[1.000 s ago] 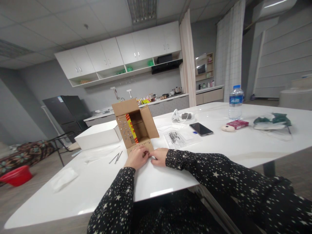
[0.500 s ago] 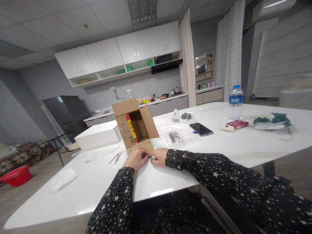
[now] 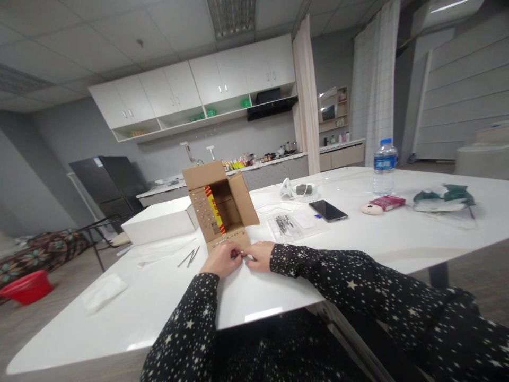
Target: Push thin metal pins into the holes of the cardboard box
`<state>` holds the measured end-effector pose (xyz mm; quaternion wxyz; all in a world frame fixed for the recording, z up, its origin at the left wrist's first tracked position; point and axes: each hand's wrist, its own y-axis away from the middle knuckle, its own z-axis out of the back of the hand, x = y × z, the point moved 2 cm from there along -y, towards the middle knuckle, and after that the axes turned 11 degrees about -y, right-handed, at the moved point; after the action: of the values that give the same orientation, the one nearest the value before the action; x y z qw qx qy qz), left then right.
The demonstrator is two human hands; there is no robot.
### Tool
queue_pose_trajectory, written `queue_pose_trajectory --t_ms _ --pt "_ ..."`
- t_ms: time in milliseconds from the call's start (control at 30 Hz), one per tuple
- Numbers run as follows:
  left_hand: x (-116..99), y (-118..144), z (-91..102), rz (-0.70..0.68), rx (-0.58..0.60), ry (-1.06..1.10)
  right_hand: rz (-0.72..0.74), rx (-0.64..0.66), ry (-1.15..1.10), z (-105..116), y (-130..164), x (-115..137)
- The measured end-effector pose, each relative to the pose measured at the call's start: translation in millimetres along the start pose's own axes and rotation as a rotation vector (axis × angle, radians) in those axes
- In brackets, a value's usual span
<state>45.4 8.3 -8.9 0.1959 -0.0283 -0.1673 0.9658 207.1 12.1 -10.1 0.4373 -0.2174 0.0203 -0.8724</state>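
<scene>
A cardboard box with its flaps spread stands on the white table, its opening facing me. Small round beads or studs dot its left side and its lower front flap, and a red-and-yellow strip runs down the left edge of the opening. At the front flap my left hand is curled, its fingertips pinched together. My right hand meets it from the right with bent fingers. Whatever small piece lies between the fingertips is too small to name. Left of the hands lie several thin metal sticks.
Behind the sticks stands a white box. Right of the cardboard box are a plastic bag with printed contents, a phone, a pink case, a red pack and a water bottle. Crumpled tissue lies at left.
The fingertips have shifted very slightly at the flap's edge. Everything else looks the same.
</scene>
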Motion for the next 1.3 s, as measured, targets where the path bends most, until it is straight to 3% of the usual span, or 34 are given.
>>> queue_pose_trajectory --t_ms 400,733,1100,1300 --pt "-0.9 -1.9 -1.4 0.108 0.060 -0.001 -0.010 0.002 -0.001 0.2 1.4 0.1" --pt "-1.4 -3.1 -4.1 0.101 0.079 -0.015 -0.007 0.007 0.002 -2.8 -0.7 -2.6" --pt "2.4 -3.1 -6.5 0.044 -0.049 -0.037 0.010 -0.022 0.006 -5.2 -2.7 -4.5" --pt "8.3 -4.2 -4.2 0.120 -0.135 0.052 -0.021 -0.011 -0.003 -6.8 -3.7 -7.9"
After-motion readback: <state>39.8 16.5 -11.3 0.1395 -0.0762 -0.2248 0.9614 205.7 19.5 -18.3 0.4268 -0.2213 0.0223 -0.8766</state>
